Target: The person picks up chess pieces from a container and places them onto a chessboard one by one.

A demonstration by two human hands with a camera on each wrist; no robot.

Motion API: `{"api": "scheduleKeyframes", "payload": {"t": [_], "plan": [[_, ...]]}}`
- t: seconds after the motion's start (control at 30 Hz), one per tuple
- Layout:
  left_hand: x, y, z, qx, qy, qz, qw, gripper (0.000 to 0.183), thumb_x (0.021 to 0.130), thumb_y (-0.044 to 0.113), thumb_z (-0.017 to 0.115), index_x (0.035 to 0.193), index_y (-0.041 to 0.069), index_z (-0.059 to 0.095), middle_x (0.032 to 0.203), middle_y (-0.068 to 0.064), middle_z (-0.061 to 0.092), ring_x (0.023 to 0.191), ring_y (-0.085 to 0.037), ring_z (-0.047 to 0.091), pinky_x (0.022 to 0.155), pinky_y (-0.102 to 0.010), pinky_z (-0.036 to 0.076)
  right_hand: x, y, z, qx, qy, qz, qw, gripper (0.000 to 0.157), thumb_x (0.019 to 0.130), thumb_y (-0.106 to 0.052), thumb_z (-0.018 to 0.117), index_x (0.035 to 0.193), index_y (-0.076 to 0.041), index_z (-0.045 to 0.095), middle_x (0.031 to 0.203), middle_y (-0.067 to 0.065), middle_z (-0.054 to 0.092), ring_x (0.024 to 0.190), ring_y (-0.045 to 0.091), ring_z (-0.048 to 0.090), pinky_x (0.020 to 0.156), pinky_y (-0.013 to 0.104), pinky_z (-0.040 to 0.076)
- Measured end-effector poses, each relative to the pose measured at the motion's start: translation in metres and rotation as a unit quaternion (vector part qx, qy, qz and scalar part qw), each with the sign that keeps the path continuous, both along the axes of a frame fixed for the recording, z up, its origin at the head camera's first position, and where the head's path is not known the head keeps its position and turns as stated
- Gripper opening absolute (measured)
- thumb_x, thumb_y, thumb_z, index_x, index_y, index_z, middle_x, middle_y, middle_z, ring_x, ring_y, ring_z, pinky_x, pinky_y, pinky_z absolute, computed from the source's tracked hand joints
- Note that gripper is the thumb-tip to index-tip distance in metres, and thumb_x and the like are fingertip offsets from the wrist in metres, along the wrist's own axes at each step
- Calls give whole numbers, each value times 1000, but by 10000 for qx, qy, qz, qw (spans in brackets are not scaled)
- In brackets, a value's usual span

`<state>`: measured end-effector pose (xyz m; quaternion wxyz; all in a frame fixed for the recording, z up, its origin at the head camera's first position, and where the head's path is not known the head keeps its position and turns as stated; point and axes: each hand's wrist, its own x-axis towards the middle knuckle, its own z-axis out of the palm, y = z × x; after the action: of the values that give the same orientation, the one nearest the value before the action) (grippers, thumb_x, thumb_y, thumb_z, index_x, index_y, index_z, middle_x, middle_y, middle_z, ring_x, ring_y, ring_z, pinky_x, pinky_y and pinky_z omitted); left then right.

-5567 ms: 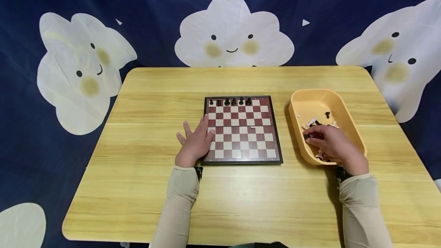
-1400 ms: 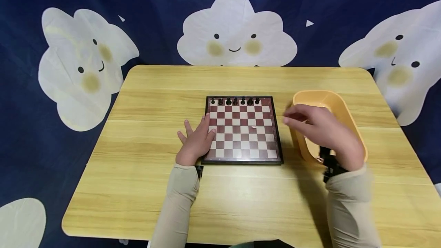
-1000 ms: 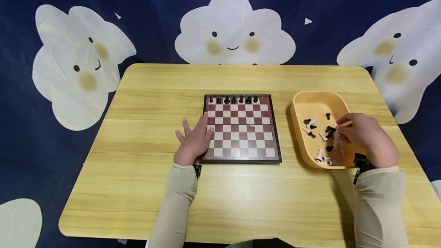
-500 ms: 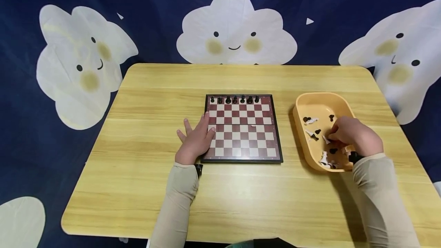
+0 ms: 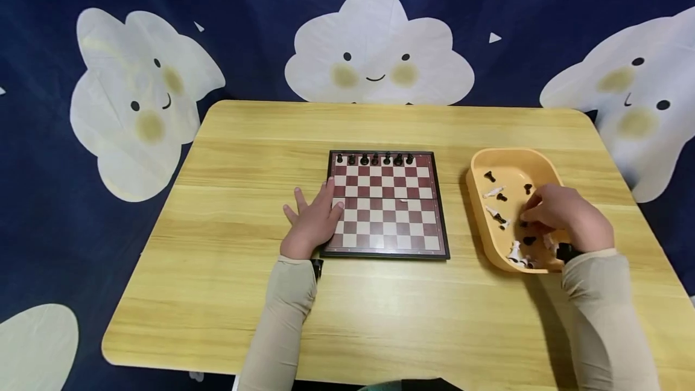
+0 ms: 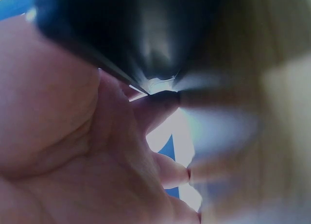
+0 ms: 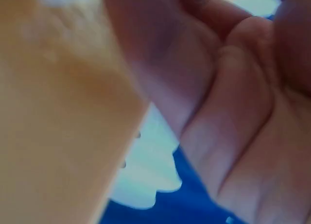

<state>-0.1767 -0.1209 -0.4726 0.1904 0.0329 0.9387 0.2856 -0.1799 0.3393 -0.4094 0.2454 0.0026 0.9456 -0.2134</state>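
Observation:
My left hand (image 5: 312,228) rests with spread fingers against the left edge of a red-and-white chessboard (image 5: 382,222); the left wrist view shows its palm beside the board's dark side. Along the far row stands a line of black chess pieces (image 5: 375,160), starting at the left corner. My right hand (image 5: 564,213) reaches into a yellow-orange bin (image 5: 478,222), fingers bent downward. Right at its fingertips is a small black chess piece (image 5: 523,224); whether they pinch it is hidden. Around it lie loose black pieces (image 5: 490,177) and white pieces (image 5: 514,251).
Both the board and the bin sit on a light wooden table (image 5: 217,258), with a gap of bare wood between them. A small white fleck (image 5: 403,200) lies at the board's middle fold. Behind the table hangs a dark blue cloth (image 5: 244,29) with white clouds.
Another black piece has joined the right end of the far row since the earliest frame. My right hand went back into the bin, and pieces there have shifted apart. The left hand stays put.

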Motion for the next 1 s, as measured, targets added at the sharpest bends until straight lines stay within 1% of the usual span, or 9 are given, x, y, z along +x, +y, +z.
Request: {"api": "scheduleKeyframes", "payload": {"t": [0.13, 0.23, 0.33, 0.4, 0.47, 0.6, 0.67, 0.8, 1.0], "plan": [[0, 1, 1, 48, 12, -1, 10000, 65, 113, 42, 32, 168, 25, 3, 174, 0, 9, 149, -50, -29, 110, -74, -22, 14, -6, 17, -71, 1038, -337, 9940, 37, 103, -30, 60, 112, 4, 71, 80, 3, 72, 74, 15, 62, 68, 33, 46], [0, 2, 1, 87, 39, 10, 10000, 65, 113, 41, 33, 168, 24, 4, 174, 0, 9, 149, -49, -29, 110, -74, -22, 25, -22, 31, -603, 1781, -714, 9796, 45, 108, -38, 53, 125, 0, 71, 92, 0, 72, 78, 9, 59, 65, 28, 46], [-1, 2, 0, 96, 45, 9, 9999, 66, 113, 41, 33, 168, 23, 4, 174, -1, 8, 148, -49, -30, 110, -74, -22, 32, -49, 38, -1586, 2207, -1023, 9569, 43, 107, -40, 56, 128, -6, 71, 91, -6, 66, 74, 6, 56, 57, 25, 45], [-1, 1, -2, 84, 38, 4, 10000, 66, 112, 41, 33, 168, 23, 3, 174, -1, 8, 148, -49, -30, 110, -73, -23, 32, -68, 37, -2619, 2274, -1146, 9309, 35, 107, -33, 59, 127, -7, 72, 89, -5, 65, 75, 9, 57, 58, 23, 48], [-1, 0, -2, 61, -1, 0, 10000, 66, 112, 42, 32, 168, 25, 2, 174, 0, 7, 148, -48, -31, 110, -73, -24, 30, -89, 32, -3819, 2088, -1217, 8920, 27, 106, -23, 62, 124, -6, 73, 89, -2, 67, 76, 12, 60, 61, 23, 52], [-1, -2, -4, 9, -5, 52, 10000, 66, 112, 42, 33, 168, 25, 3, 174, 0, 8, 148, -49, -30, 110, -73, -23, 22, -123, 14, -5773, 1261, -1057, 7998, 17, 103, -4, 63, 117, 1, 72, 100, 6, 74, 83, 14, 68, 73, 24, 59], [-1, -2, -3, 9, 10, 65, 10000, 66, 112, 41, 34, 168, 24, 4, 174, -1, 9, 149, -49, -30, 110, -73, -23, 19, -136, 7, -6033, 927, -971, 7861, 15, 103, -3, 62, 116, 1, 69, 104, 10, 75, 86, 15, 70, 76, 26, 60], [-1, -1, -1, 71, 30, 35, 10000, 65, 113, 41, 33, 168, 24, 4, 174, -1, 8, 149, -49, -30, 110, -73, -23, 15, -153, -4, -6277, 360, -917, 7722, 13, 105, -5, 59, 115, 0, 65, 108, 12, 77, 91, 16, 75, 81, 28, 61], [0, 1, -1, 51, 14, 10, 10000, 65, 113, 42, 33, 168, 25, 3, 174, -1, 9, 149, -49, -30, 110, -74, -22, 8, -164, -17, -6899, -290, -971, 7167, 12, 108, -6, 54, 106, -5, 66, 112, 12, 77, 99, 20, 76, 86, 30, 60]]}}
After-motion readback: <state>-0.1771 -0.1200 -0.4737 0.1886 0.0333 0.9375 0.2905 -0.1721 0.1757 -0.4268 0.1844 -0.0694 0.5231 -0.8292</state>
